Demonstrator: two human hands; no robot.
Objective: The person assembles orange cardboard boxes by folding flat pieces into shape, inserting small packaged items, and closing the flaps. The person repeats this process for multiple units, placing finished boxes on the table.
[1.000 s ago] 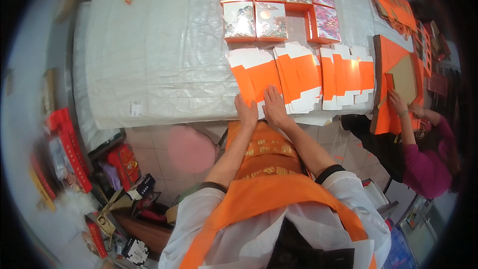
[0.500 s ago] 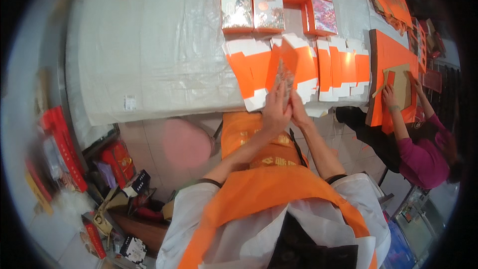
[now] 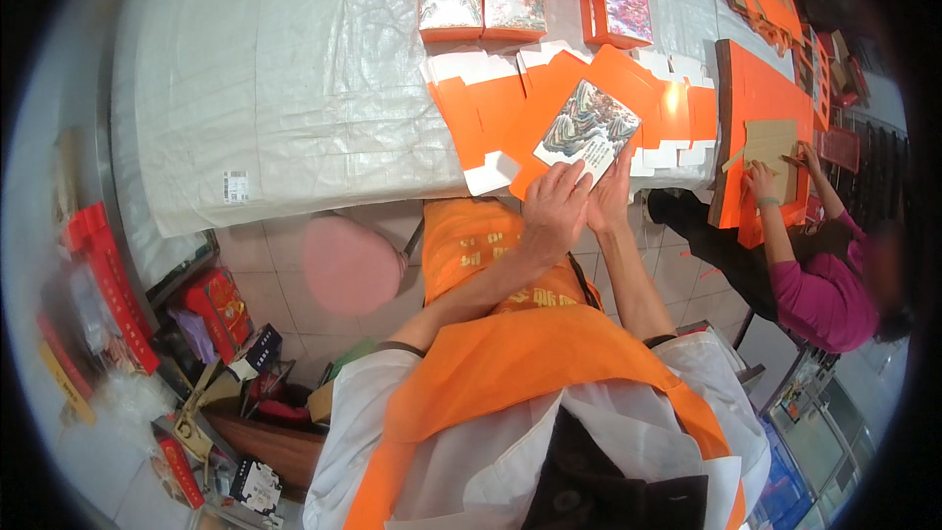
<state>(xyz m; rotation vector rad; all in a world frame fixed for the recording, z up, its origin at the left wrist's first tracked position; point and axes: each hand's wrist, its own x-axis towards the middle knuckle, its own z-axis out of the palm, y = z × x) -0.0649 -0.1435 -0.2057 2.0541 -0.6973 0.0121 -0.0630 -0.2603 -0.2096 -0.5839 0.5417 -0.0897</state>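
Note:
My left hand (image 3: 555, 204) and right hand (image 3: 610, 194) meet at the near edge of a flat cardboard carton (image 3: 589, 128). Its orange flaps spread to either side of a panel printed with a mountain landscape, which faces up. Both sets of fingers are closed on the lower edge of that panel; the right thumb and parts of the fingers are hidden. Under and beside the carton, more orange and white carton blanks (image 3: 481, 113) lie overlapping on the table. Another group of blanks (image 3: 702, 118) lies to the right.
Folded landscape boxes (image 3: 450, 0) and pink-printed boxes (image 3: 626, 8) stand at the far side of the sheet-covered table (image 3: 265, 88). At right, a co-worker in purple (image 3: 829, 285) handles brown board over an orange panel (image 3: 756, 88). A pink stool (image 3: 353, 263) stands below the table.
The carton has turned from a steep, narrow tilt to lie spread, its landscape panel facing up. The whole view has shifted slightly. The co-worker's hands have moved on the brown board.

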